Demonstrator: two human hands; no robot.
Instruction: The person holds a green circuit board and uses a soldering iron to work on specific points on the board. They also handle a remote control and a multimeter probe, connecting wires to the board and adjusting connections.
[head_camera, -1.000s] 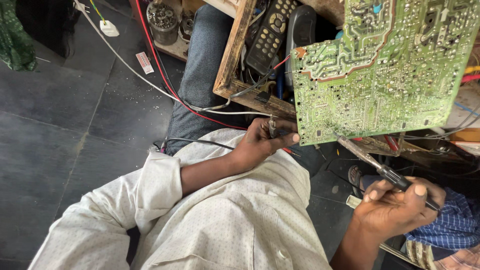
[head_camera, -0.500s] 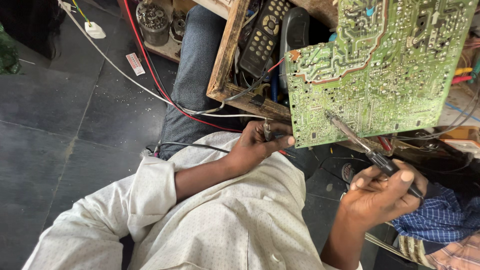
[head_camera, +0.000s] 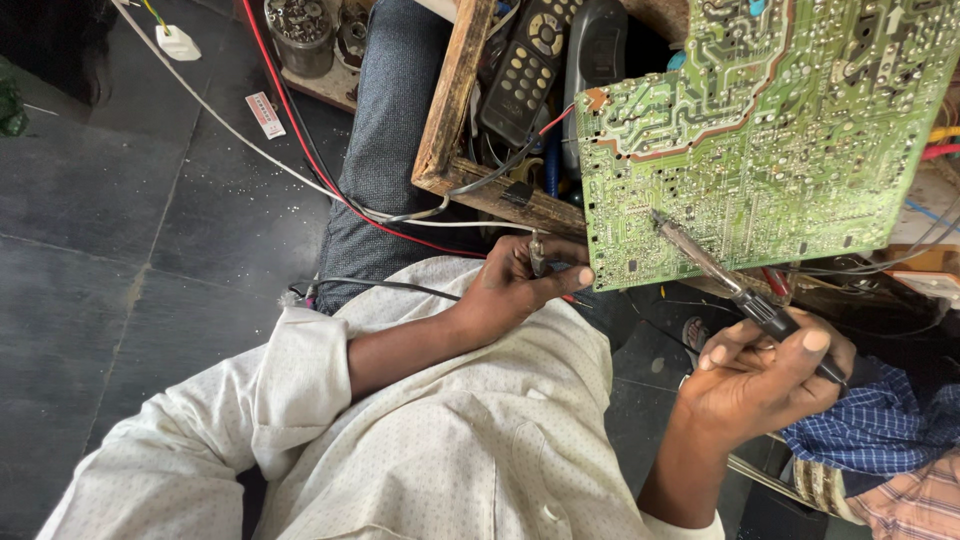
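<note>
The green circuit board (head_camera: 760, 130) runs off the top and right edges.

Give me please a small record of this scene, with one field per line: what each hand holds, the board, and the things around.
left hand: grips the lower left corner of the circuit board, a thin metal piece between the fingers
right hand: holds soldering iron, tip on the board
circuit board: green, solder side facing the camera
wooden tray: holds remote controls
floor: dark tiles, red and white wires

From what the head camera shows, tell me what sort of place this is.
Probably an electronics repair workshop. A green circuit board is being worked with a soldering iron in the right hand, and a wooden crate holds remote controls.
</note>
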